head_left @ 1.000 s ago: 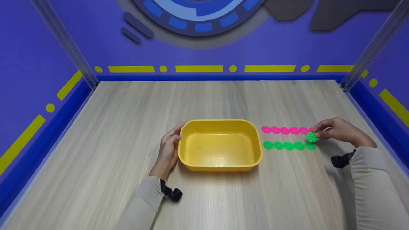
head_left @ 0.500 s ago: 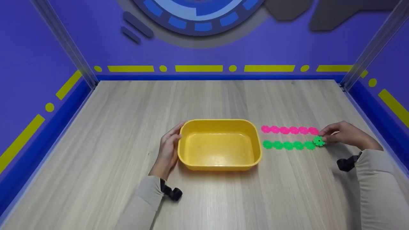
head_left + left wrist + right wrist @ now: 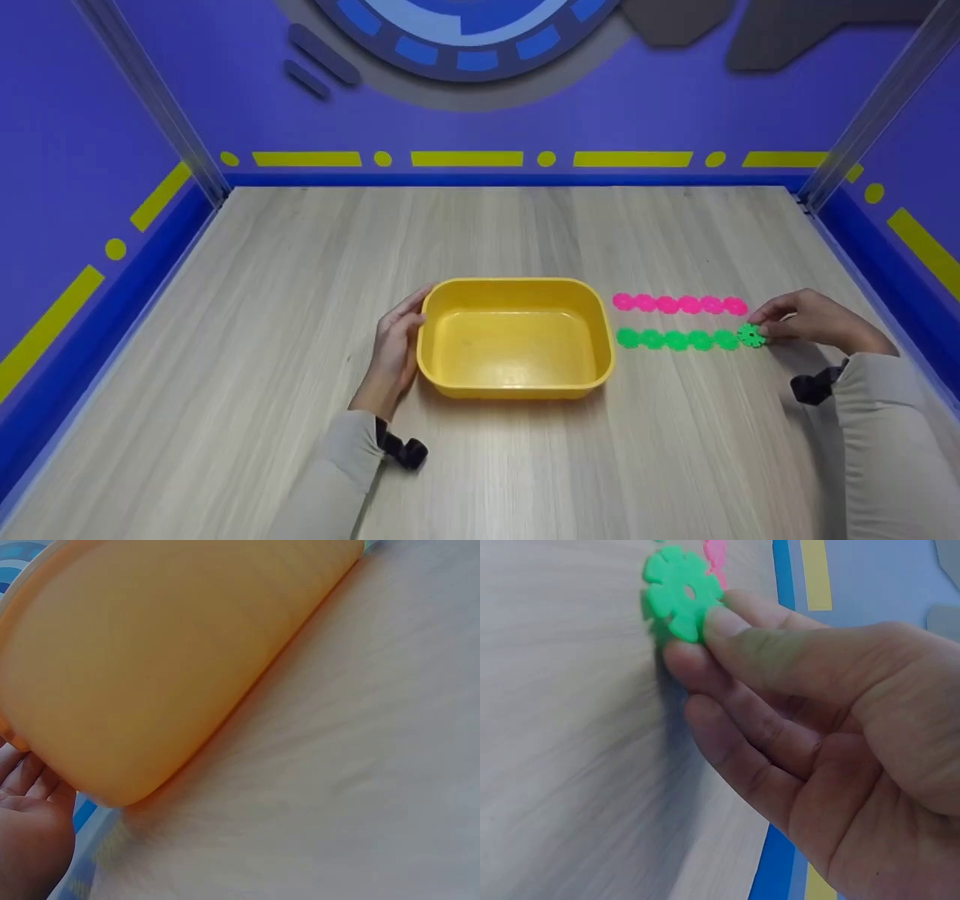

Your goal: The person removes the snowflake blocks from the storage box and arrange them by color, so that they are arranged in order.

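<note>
In the head view my right hand [image 3: 814, 322] pinches a green notched disc [image 3: 751, 335] between thumb and fingers, at the right end of a row of green discs [image 3: 677, 340]. The right wrist view shows the pinched disc [image 3: 676, 592] close up, with a round hole in its middle; whether it lies flat on the table is hard to tell. A row of pink discs [image 3: 679, 304] runs just behind the green row. My left hand [image 3: 391, 352] grips the left end of a yellow plastic basin [image 3: 517, 392], thumb by the rim. Nothing lies inside the basin.
Wood-grain tabletop [image 3: 517, 465] surrounds the basin and both rows. Blue walls [image 3: 480, 135] with yellow markings enclose the back and both sides. The two disc rows lie just right of the basin.
My right hand has moved right and slightly toward the front, bringing the green disc from above the rows to the green row's right end. The left hand and basin have stayed put.
</note>
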Demonstrator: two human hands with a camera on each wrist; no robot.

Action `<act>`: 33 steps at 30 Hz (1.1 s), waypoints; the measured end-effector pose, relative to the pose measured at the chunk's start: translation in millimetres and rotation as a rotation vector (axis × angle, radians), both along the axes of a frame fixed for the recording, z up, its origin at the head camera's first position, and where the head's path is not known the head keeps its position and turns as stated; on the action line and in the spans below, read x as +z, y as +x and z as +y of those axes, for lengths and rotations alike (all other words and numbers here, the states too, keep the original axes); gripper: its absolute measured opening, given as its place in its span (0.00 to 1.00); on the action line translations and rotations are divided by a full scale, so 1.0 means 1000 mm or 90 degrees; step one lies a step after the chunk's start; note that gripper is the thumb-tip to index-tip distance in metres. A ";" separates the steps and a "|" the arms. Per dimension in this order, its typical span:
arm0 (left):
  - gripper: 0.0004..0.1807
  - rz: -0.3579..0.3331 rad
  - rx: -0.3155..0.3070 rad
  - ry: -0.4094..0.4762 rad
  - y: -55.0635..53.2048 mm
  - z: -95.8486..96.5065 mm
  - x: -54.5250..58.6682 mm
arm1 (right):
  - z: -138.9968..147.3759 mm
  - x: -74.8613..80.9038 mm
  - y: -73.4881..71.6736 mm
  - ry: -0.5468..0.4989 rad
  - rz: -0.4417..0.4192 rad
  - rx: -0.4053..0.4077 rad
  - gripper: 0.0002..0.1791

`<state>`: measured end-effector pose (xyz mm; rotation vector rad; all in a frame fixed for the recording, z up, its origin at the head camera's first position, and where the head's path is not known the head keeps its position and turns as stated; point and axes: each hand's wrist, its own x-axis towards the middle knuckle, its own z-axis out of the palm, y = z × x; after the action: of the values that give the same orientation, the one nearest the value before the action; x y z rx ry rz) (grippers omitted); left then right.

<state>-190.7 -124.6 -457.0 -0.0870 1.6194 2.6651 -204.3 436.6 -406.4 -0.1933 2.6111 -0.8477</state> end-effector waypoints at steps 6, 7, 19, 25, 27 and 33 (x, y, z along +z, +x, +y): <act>0.30 0.000 -0.006 -0.006 0.000 0.001 0.001 | 0.001 0.000 0.000 0.012 -0.004 0.002 0.16; 0.30 -0.001 -0.007 -0.007 0.000 0.001 0.001 | 0.001 0.000 0.000 0.014 -0.004 0.001 0.16; 0.30 0.000 -0.015 0.003 0.001 0.001 -0.001 | 0.001 -0.002 0.005 0.016 -0.016 -0.004 0.18; 0.30 0.006 -0.015 0.014 0.000 0.002 -0.002 | 0.002 -0.003 0.004 0.016 -0.021 -0.008 0.18; 0.30 0.009 -0.015 0.019 0.000 0.001 -0.002 | 0.002 -0.004 0.003 0.015 -0.018 -0.005 0.17; 0.28 0.005 0.006 0.021 0.000 -0.001 -0.003 | -0.001 -0.003 0.002 0.007 0.000 -0.001 0.17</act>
<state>-190.7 -125.7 -460.2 -0.0846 1.5793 2.7017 -202.4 435.3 -409.0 -0.1873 2.6152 -0.8342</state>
